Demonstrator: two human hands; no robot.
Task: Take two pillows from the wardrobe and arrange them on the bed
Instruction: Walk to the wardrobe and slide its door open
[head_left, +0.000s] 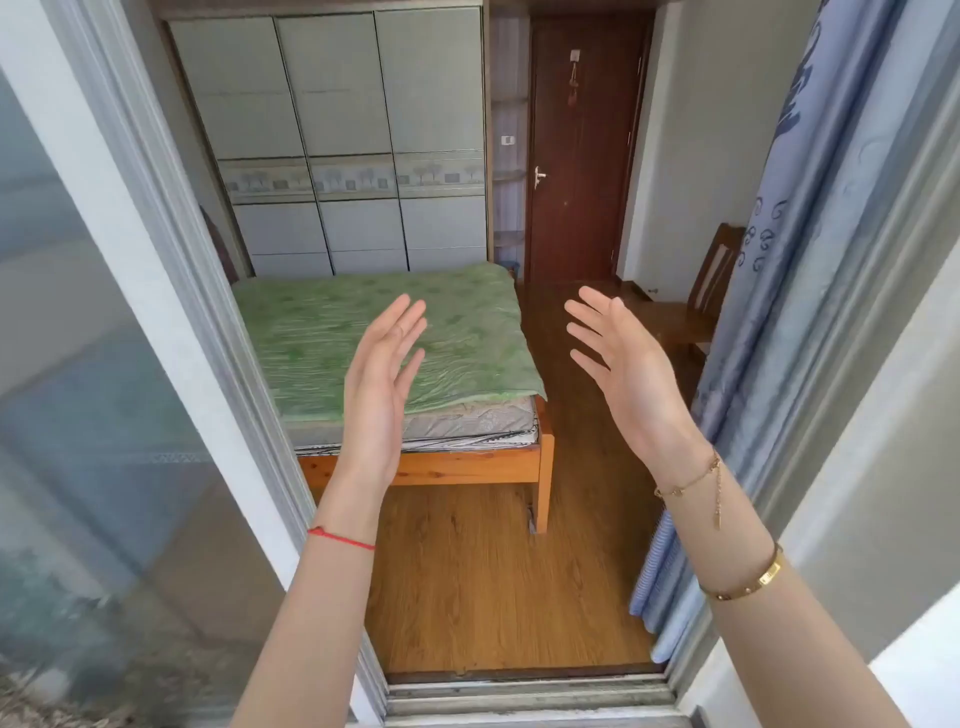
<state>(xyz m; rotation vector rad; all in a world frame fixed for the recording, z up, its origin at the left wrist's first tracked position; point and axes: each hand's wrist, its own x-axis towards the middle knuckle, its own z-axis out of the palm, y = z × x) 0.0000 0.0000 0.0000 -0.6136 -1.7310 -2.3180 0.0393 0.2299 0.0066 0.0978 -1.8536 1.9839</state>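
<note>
I stand at a sliding doorway looking into a bedroom. A wooden bed (467, 467) with a green cover (322, 332) fills the middle; no pillow lies on it. Behind it stands a pale wardrobe (337, 140) with three shut sliding doors; no pillows show. My left hand (382, 384) and my right hand (623, 369) are raised in front of me, palms facing each other, fingers spread, holding nothing.
A glass door panel with its grey frame (171, 270) borders the left. A blue curtain (769, 291) hangs on the right. A dark brown door (582, 156) is shut at the back. A wooden chair (711, 291) stands right of the wood-floor aisle (493, 587). The threshold track (524, 691) lies below.
</note>
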